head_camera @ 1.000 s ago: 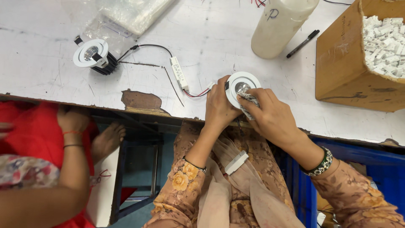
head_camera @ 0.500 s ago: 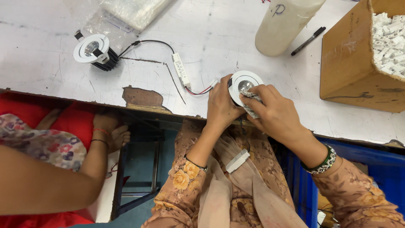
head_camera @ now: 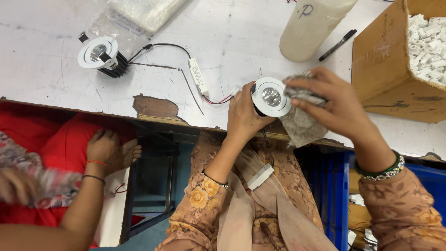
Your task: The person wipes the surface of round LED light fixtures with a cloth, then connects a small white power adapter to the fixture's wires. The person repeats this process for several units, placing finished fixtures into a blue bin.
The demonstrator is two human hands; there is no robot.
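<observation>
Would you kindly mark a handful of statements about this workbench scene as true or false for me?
1. The left hand holds a round white downlight. True.
2. The right hand grips a black marker. False: it holds a crumpled grey cloth beside the downlight; the marker lies on the table by the cardboard box.
3. A second downlight lies at the far left of the table. True.
4. The cardboard box holds red wires. False: it holds small white parts.
5. Another person's hand rests on the table. False: it is below the table edge, against red fabric.
</observation>
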